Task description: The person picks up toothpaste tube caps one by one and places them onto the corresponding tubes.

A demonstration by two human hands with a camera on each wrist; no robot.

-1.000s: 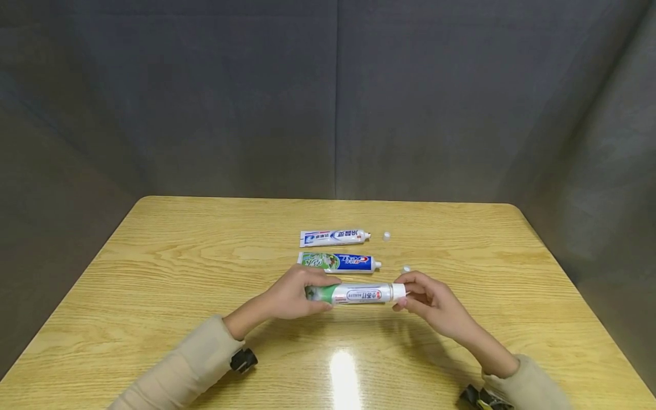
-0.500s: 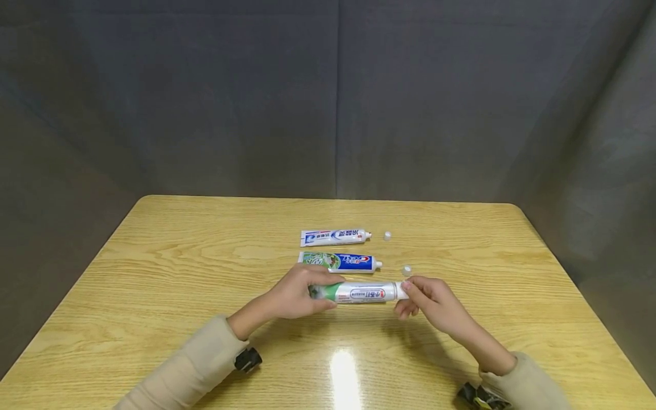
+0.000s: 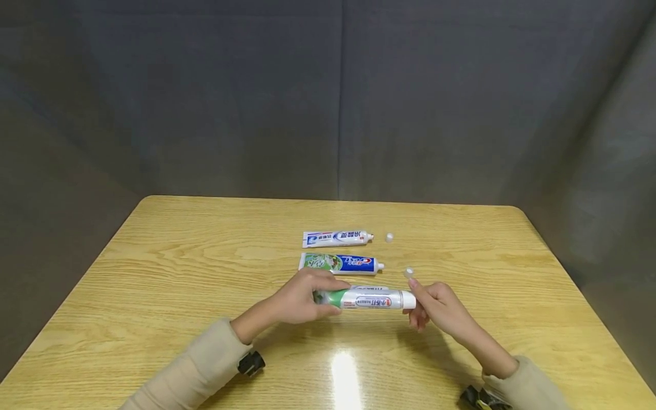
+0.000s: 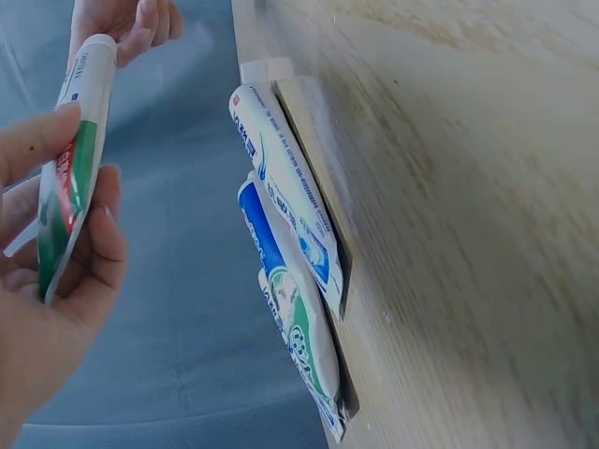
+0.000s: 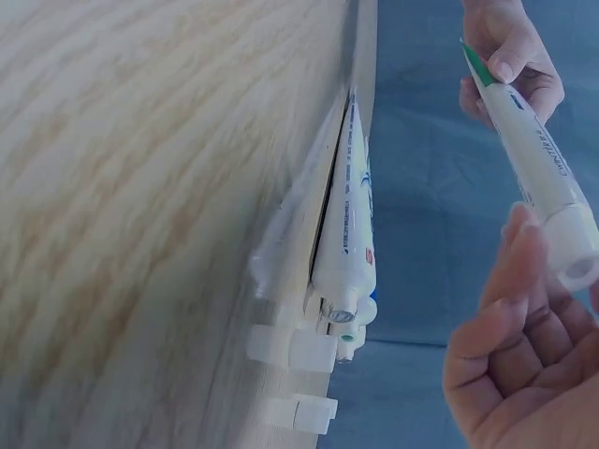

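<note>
My left hand (image 3: 302, 296) grips the tail half of a green and silver toothpaste tube (image 3: 371, 298) above the table, thumb on one side and fingers on the other. The tube's white cap (image 3: 408, 300) sits on its right end. Around that end, my right hand (image 3: 435, 304) has its thumb and fingers loosely spread. In the right wrist view, the right fingers (image 5: 505, 327) curl loosely beside the cap (image 5: 573, 248), not visibly pinching it. Behind the held tube lie a blue and green toothpaste tube (image 3: 353, 263) and a white toothpaste tube (image 3: 338, 238), both with bare nozzles.
Two loose white caps lie on the table, a nearer cap (image 3: 408, 273) and a farther cap (image 3: 389, 237), each right of an uncapped tube. The wooden table (image 3: 205, 250) meets a dark grey curtain (image 3: 246, 114) at the back.
My right thumb has rolled from the near side of the cap up over it, and the cap now shows uncovered. The held tube has shifted slightly right and towards me.
</note>
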